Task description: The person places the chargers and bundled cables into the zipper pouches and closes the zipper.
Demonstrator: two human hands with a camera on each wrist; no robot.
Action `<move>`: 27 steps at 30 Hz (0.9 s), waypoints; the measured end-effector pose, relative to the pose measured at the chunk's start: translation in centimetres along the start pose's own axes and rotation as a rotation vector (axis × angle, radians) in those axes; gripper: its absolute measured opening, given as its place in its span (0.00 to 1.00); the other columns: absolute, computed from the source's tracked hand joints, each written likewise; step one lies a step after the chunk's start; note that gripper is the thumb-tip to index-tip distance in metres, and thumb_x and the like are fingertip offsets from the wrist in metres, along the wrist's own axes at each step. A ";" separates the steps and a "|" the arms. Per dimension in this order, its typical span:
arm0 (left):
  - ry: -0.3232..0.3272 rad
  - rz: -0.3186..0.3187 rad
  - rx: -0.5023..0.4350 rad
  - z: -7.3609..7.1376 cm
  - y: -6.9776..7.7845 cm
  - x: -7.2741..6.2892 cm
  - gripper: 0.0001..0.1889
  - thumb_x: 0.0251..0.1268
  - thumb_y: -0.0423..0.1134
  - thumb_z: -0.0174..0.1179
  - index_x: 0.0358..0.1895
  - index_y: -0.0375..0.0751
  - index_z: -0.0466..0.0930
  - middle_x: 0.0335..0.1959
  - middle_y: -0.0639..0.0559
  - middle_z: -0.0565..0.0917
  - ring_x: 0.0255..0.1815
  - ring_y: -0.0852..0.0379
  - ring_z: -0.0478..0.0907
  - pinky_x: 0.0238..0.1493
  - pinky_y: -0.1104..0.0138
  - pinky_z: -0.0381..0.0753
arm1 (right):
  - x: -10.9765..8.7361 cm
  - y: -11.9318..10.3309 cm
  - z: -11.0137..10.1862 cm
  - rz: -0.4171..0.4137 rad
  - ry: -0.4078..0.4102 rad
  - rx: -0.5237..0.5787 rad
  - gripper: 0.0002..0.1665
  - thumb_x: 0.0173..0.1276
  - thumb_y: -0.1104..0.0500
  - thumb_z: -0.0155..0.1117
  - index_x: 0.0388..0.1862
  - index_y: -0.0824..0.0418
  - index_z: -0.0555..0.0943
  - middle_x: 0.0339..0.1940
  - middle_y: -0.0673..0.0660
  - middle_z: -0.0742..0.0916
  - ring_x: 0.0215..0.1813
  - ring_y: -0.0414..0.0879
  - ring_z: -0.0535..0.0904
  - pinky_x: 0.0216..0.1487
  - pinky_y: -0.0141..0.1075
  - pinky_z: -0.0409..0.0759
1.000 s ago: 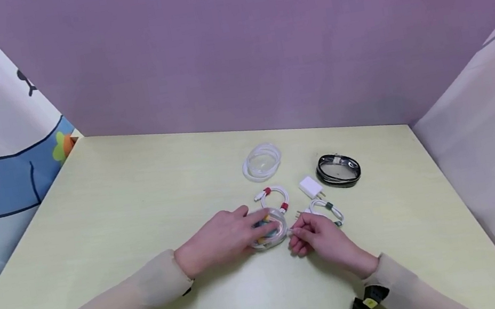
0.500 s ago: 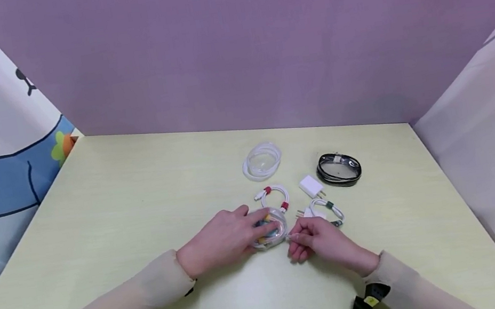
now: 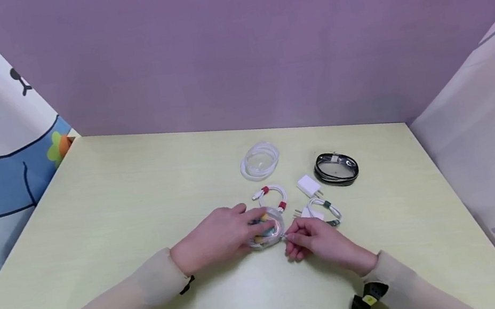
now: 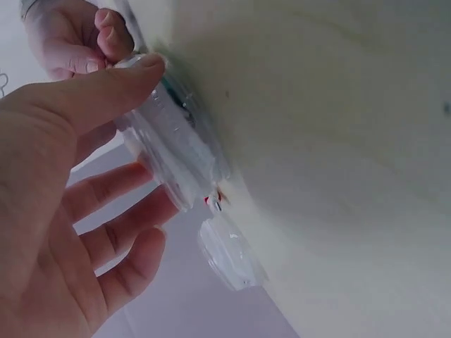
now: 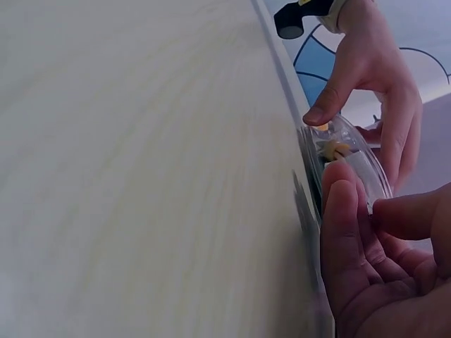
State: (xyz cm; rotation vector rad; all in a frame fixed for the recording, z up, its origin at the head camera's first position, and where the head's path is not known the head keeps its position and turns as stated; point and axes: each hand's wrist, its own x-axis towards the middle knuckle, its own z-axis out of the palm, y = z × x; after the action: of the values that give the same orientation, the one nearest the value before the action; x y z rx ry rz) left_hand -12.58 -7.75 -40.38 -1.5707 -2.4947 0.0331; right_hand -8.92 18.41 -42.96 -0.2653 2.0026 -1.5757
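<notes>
A clear, round plastic case [image 3: 276,220] with colourful contents or print lies at the near end of a group of cables. My left hand [image 3: 221,237] holds it, thumb at one edge and fingers over the top, as the left wrist view also shows around the case [image 4: 176,134]. At the case's right edge, my right hand [image 3: 314,238] pinches a small piece between thumb and forefinger; what that piece is cannot be made out. In the right wrist view the case [image 5: 359,165] stands between both hands, partly covered by right fingers.
Just behind lies a white cable with red ties [image 3: 276,189]. To the right are a white cable with green ties [image 3: 333,209] and a white plug adapter [image 3: 308,186]. Farther back sit a clear round coil or case [image 3: 250,169] and a coiled black cable [image 3: 338,181].
My right hand has shifted slightly nearer along the case's edge, still pinching. The left hand keeps its hold, and the head view has drifted a little.
</notes>
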 end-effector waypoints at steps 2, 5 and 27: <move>-0.007 0.005 -0.001 -0.1 -0.2 -0.2 0.33 0.51 0.52 0.76 0.64 0.58 0.77 0.62 0.55 0.77 0.38 0.54 0.76 0.28 0.66 0.78 | 0.0 0.0 -0.1 -0.006 0.000 -0.011 0.09 0.77 0.64 0.54 0.45 0.73 0.76 0.36 0.62 0.87 0.37 0.54 0.86 0.40 0.41 0.85; -0.020 0.009 0.002 -0.3 -0.6 -0.7 0.34 0.49 0.51 0.78 0.63 0.59 0.78 0.60 0.56 0.78 0.38 0.54 0.76 0.28 0.66 0.78 | -0.1 0.0 -0.2 -0.014 0.004 -0.021 0.10 0.77 0.64 0.54 0.45 0.73 0.76 0.36 0.62 0.87 0.37 0.54 0.86 0.41 0.41 0.85; -0.015 -0.151 -0.055 -0.2 -5.8 -5.6 0.35 0.48 0.46 0.79 0.65 0.53 0.78 0.63 0.48 0.78 0.48 0.47 0.77 0.43 0.56 0.81 | -0.4 -0.2 -2.2 -0.067 0.024 -0.021 0.11 0.77 0.63 0.53 0.45 0.73 0.76 0.38 0.67 0.86 0.38 0.55 0.85 0.42 0.43 0.85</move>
State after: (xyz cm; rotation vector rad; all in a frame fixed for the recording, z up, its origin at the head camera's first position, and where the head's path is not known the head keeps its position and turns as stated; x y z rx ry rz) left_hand -15.32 -15.28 -40.31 -1.4019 -2.6391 -0.0462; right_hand -9.84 20.37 -42.37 -0.3260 2.0493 -1.6068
